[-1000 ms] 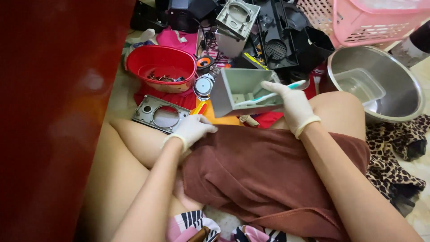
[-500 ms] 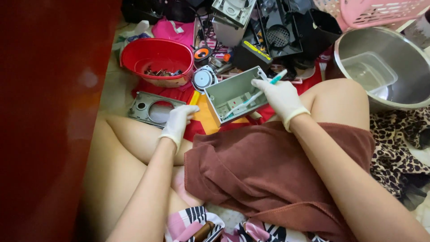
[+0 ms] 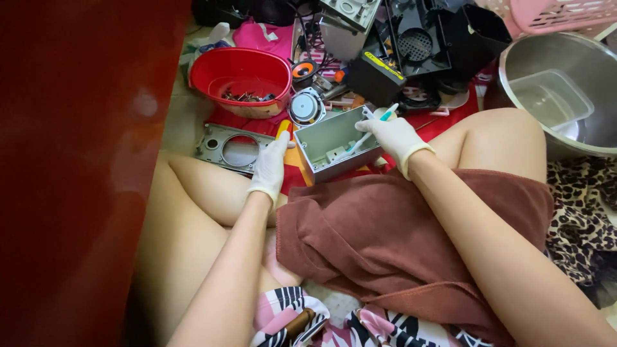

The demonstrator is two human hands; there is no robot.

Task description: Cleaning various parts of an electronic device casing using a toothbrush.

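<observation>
Grey open box (image 3: 331, 146): between both gloved hands. Right hand (image 3: 393, 136) pinches a toothbrush (image 3: 369, 130) into it; left hand (image 3: 271, 165), fingers pressed together, touches a yellow-handled tool (image 3: 283, 128).

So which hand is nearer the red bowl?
Left. The left hand sits just below-right of the red bowl; the right hand is farther right, past the grey box.

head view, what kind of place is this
Probably a home floor used for taking apart electronics: the person sits by a steel basin, a pink basket and a red bowl of small parts, among loose speakers and casings.
</observation>
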